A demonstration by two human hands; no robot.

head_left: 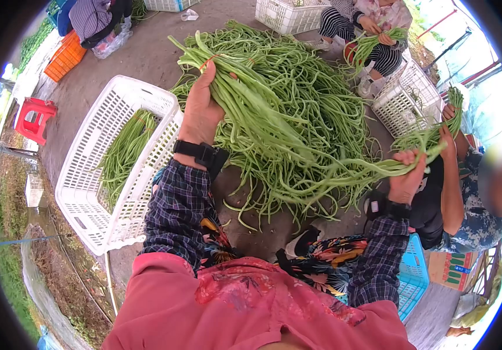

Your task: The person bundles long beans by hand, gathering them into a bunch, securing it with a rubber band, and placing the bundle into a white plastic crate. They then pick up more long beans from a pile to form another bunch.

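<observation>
A long bundle of green beans (256, 111) stretches between my two hands, with a thin reddish band around its upper left end. My left hand (204, 108) is wrapped round the bundle near that band. At the right, my right hand (408, 175) grips several bean ends in closed fingers. Beneath the bundle lies a large heap of loose long beans (321, 111) on the ground. A white perforated crate (79, 169) stands left of my left hand, and bean bundles (128, 146) lie inside it.
A red stool (34, 119) and an orange basket (66, 56) are at the left. White crates (405, 93) stand beyond the heap. Co-workers sit at the top and right, some holding beans. A blue crate (413, 277) and a cardboard box (450, 269) are at the lower right.
</observation>
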